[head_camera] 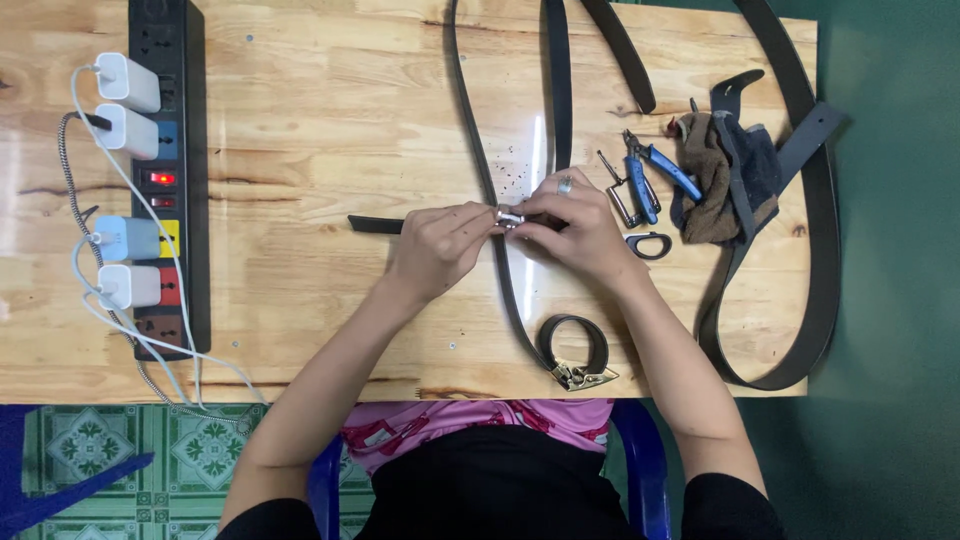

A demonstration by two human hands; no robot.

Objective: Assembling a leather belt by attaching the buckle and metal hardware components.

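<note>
Hands: left hand and right hand meet at the middle of the wooden table, fingertips pinched together over one small part.
Left hand: fingers curled, thumb and forefinger grasping the silver buckle from its left side.
Right hand: fingers bent around the same buckle from the right; a ring shows on one finger.
Buckle: small, shiny, held just above the tabletop between the two hands, at the end of a short dark strap that sticks out flat to the left of the left hand.
Long belt: a thin dark belt runs from the far edge of the table down under the hands and ends near the front edge in a rolled coil with a metal clasp.
Tools: blue-handled pliers lie just right of the right hand, beside a loose metal buckle frame and a small dark oval loop.
Cloth: a brown rag lies farther right, with a wide dark belt curving around it along the table's right edge.
Power strip: a black power strip lies on the left side of the table, well apart from the hands, with four white chargers plugged in and a red light lit.
</note>
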